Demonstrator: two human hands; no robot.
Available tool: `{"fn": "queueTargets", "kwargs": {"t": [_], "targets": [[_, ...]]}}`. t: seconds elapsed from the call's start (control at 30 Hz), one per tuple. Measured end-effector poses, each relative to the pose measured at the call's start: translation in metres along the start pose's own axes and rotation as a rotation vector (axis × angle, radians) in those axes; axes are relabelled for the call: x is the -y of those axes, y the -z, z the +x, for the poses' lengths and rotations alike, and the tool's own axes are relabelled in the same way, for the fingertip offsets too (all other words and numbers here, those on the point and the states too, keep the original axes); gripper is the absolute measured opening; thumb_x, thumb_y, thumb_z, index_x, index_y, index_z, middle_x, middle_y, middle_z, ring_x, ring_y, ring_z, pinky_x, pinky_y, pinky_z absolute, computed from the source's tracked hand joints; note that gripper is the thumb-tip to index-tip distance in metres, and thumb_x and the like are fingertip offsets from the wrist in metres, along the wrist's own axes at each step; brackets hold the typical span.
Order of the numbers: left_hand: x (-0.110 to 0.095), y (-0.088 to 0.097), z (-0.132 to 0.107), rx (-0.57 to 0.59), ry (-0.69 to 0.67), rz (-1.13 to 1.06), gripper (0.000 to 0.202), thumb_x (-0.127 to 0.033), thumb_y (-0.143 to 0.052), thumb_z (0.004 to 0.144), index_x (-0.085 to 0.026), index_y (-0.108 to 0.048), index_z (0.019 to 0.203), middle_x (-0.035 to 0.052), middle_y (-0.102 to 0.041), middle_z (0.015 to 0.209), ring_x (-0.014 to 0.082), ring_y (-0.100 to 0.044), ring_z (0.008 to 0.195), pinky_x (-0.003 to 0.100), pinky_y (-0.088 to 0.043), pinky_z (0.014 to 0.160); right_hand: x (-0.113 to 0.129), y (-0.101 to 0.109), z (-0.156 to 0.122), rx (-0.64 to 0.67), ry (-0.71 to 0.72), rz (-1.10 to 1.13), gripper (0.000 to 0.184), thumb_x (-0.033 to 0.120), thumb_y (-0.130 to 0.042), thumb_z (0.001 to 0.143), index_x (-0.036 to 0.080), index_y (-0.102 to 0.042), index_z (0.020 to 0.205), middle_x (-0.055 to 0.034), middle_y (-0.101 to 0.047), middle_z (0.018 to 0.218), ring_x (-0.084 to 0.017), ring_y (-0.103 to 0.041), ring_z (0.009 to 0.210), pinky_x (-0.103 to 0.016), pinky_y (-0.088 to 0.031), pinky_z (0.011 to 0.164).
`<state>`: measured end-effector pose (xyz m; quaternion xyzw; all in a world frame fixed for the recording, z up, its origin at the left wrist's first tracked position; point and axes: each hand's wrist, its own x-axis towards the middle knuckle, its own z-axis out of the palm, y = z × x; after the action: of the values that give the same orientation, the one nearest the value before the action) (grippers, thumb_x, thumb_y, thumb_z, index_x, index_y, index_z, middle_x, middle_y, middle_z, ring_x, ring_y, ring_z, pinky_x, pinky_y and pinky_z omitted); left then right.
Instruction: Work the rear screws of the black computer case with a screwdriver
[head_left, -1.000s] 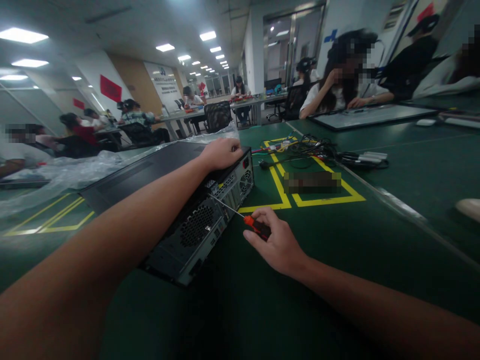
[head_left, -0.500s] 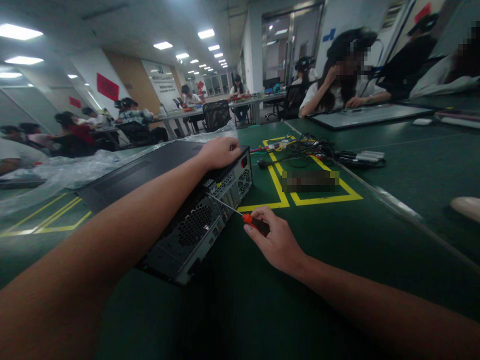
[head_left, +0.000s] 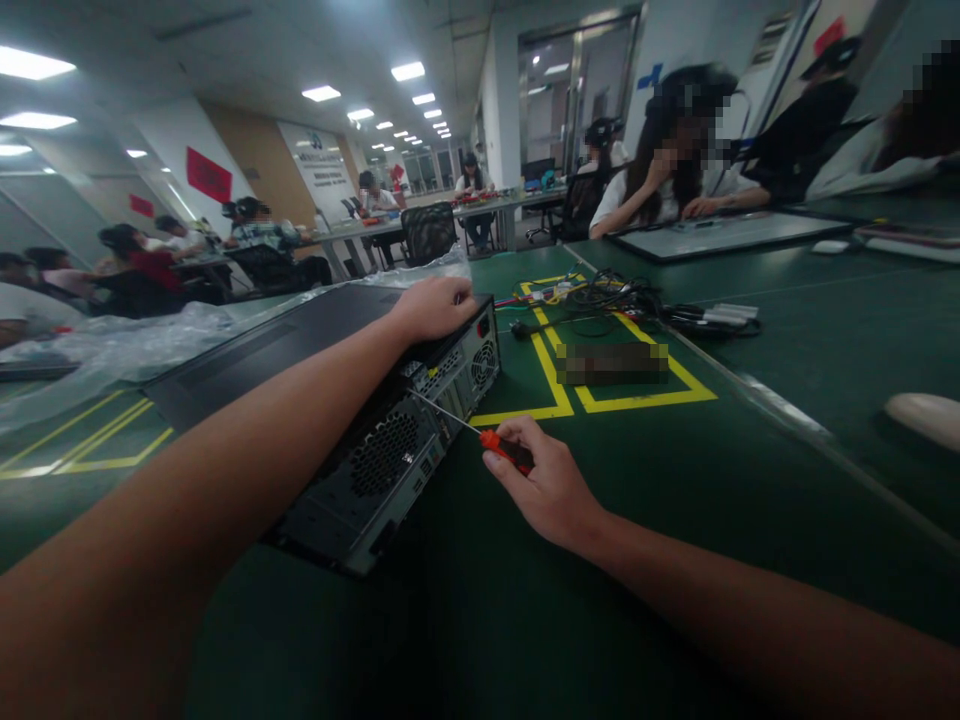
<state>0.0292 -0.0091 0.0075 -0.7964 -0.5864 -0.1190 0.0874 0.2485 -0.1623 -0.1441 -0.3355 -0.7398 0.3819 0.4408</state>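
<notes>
A black desktop computer case (head_left: 315, 345) lies on its side on the green table, its perforated metal back panel (head_left: 397, 450) facing me. My left hand (head_left: 433, 307) rests closed over the case's top rear edge, gripping it. My right hand (head_left: 546, 480) is closed on a screwdriver (head_left: 504, 449) with a red and black handle. The thin metal shaft points up and left, and its tip touches the back panel near the upper edge.
Clear plastic wrap (head_left: 127, 345) lies behind the case at left. A tangle of cables (head_left: 615, 298) sits inside yellow floor-tape markings (head_left: 555, 385) on the table. A white object (head_left: 924, 418) lies at far right. Other people sit at tables across and behind.
The view has drifted slightly, so everything sits a little further left. Both hands keep their places on the case and the screwdriver.
</notes>
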Motion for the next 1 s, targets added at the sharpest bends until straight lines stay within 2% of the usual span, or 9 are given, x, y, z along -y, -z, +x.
{"fn": "queueTargets", "kwargs": {"t": [0.17, 0.33, 0.5, 0.6, 0.7, 0.8, 1.0], "targets": [[-0.003, 0.002, -0.002, 0.02, 0.015, 0.045, 0.031, -0.035, -0.052, 0.106, -0.022, -0.08, 0.106, 0.0153, -0.081, 0.109, 0.0317, -0.072, 0.102, 0.043, -0.049, 0.086, 0.0, 0.001, -0.001, 0.002, 0.029, -0.028, 0.012, 0.036, -0.067, 0.109, 0.025, -0.067, 0.111, -0.0044, -0.078, 0.101, -0.023, -0.075, 0.092, -0.037, -0.057, 0.087], [-0.005, 0.005, -0.003, 0.051, 0.016, 0.08, 0.037, -0.038, -0.048, 0.105, -0.02, -0.081, 0.108, 0.0162, -0.082, 0.111, 0.0339, -0.075, 0.106, 0.042, -0.052, 0.088, -0.006, -0.003, 0.0, -0.014, 0.093, -0.049, 0.019, 0.039, -0.067, 0.114, 0.022, -0.075, 0.114, -0.0074, -0.083, 0.11, -0.024, -0.076, 0.1, -0.039, -0.059, 0.094], [-0.003, 0.005, -0.002, 0.086, 0.043, 0.106, 0.044, -0.044, -0.047, 0.104, -0.022, -0.083, 0.113, 0.0146, -0.083, 0.115, 0.0352, -0.077, 0.11, 0.041, -0.054, 0.092, -0.009, -0.005, -0.001, 0.001, 0.101, -0.056, 0.023, 0.042, -0.062, 0.117, 0.023, -0.075, 0.117, -0.0072, -0.082, 0.11, -0.024, -0.078, 0.101, -0.041, -0.062, 0.095], [-0.002, 0.006, -0.002, 0.094, 0.052, 0.123, 0.047, -0.047, -0.045, 0.103, -0.022, -0.084, 0.116, 0.0144, -0.084, 0.116, 0.0359, -0.077, 0.111, 0.041, -0.054, 0.093, -0.007, -0.005, -0.002, -0.002, 0.048, -0.004, 0.021, 0.042, -0.072, 0.111, 0.025, -0.069, 0.123, -0.0044, -0.081, 0.107, -0.023, -0.077, 0.094, -0.04, -0.063, 0.089], [-0.003, 0.007, -0.002, 0.096, 0.046, 0.144, 0.049, -0.047, -0.044, 0.103, -0.023, -0.084, 0.116, 0.0142, -0.084, 0.117, 0.0361, -0.077, 0.113, 0.04, -0.053, 0.092, -0.006, -0.005, -0.003, -0.006, 0.043, 0.012, 0.026, 0.034, -0.079, 0.102, 0.027, -0.063, 0.122, -0.0025, -0.08, 0.106, -0.023, -0.076, 0.091, -0.041, -0.064, 0.089], [-0.007, 0.009, -0.004, 0.097, 0.049, 0.165, 0.047, -0.046, -0.044, 0.104, -0.022, -0.083, 0.115, 0.0133, -0.084, 0.115, 0.0336, -0.076, 0.107, 0.038, -0.05, 0.088, -0.006, -0.005, -0.002, -0.014, 0.05, -0.008, 0.017, 0.031, -0.074, 0.104, 0.027, -0.061, 0.115, -0.004, -0.079, 0.108, -0.023, -0.076, 0.094, -0.043, -0.064, 0.091], [-0.012, 0.013, -0.01, 0.115, 0.01, 0.158, 0.038, -0.04, -0.045, 0.11, -0.019, -0.076, 0.108, 0.0141, -0.081, 0.11, 0.0253, -0.065, 0.093, 0.035, -0.041, 0.079, -0.009, -0.006, -0.002, -0.02, 0.041, -0.026, 0.017, 0.036, -0.074, 0.106, 0.027, -0.062, 0.113, -0.0039, -0.078, 0.107, -0.023, -0.076, 0.094, -0.041, -0.064, 0.09]]}}
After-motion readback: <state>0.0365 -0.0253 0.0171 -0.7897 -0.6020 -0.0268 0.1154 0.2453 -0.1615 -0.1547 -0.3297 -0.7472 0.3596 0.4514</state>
